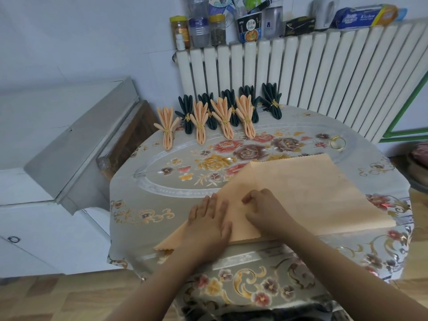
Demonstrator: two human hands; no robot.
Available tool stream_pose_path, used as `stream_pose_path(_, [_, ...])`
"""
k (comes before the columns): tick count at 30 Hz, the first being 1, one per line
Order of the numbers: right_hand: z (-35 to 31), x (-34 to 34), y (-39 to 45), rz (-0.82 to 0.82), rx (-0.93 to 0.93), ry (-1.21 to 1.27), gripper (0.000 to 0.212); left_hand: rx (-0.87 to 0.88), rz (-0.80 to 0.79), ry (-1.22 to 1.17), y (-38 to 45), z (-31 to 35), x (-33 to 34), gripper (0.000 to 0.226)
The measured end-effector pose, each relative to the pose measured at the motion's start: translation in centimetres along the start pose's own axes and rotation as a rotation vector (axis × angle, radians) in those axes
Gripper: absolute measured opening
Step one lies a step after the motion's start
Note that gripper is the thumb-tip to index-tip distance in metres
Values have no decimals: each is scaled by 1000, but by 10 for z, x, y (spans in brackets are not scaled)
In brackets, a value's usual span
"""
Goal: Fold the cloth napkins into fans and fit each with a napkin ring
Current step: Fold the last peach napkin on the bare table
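My left hand point(209, 222) lies flat on the peach napkin point(301, 193), fingers straight and close together, pressing the cloth down near its folded left part. My right hand point(261, 208) sits just beside it on the same napkin with the fingers curled under; they seem to pinch a small fold of the cloth, though I cannot tell how much fabric is caught. The napkin is spread across the near right part of the desk point(143, 205), one corner hanging over the near edge at the left and a flap folded over along a diagonal crease. Beyond it, well apart at the right, a single gold napkin ring point(337, 142) lies on the flowered cover. Along the far edge of the desk I see the finished fans in two staggered rows: four peach fans point(200, 121) in front and five dark green fans point(272, 101) behind them, each cinched with a gold ring. Behind the fans stands a white radiator point(324, 72), and on its top sit jars point(179, 31), a clear plastic bottle point(198, 22), an instant noodle cup point(250, 27) and a blue box of kitchen wrap point(363, 17). To the left of the desk is a grey-topped cabinet point(76, 135), and wooden flooring point(58, 302) shows below.
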State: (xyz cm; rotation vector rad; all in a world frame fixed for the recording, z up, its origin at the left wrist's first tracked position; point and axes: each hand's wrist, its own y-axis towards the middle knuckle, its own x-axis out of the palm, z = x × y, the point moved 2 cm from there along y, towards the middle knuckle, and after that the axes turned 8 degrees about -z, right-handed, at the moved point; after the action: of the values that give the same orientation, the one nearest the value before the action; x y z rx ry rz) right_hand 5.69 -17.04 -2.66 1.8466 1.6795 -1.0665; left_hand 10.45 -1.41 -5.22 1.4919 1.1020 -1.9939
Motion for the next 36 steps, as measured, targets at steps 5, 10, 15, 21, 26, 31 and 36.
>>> stream_pose_path(5, [16, 7, -40, 74, -67, -355, 51, -4, -29, 3, -2, 1, -1, 60])
stream_pose_path(10, [45, 10, -55, 105, -79, -329, 59, 29, -66, -13, 22, 14, -17, 65])
stream_pose_path(15, [49, 14, -55, 168, -116, -353, 39, 159, -22, -52, 70, 45, -32, 58])
stream_pose_path(21, [39, 2, -54, 46, -134, -381, 74, 89, 47, -72, 107, 59, -40, 55])
stream_pose_path(26, [53, -34, -19, -66, -77, -229, 33, 102, 82, -86, 112, 58, -33, 54])
stream_pose_path(31, [105, -91, 63, 13, 219, -366, 50, 112, 112, -102, 113, 54, -25, 54])
stream_pose_path(36, [136, -135, 103, -50, 321, -381, 41, 107, 131, -73, 114, 56, -22, 55])
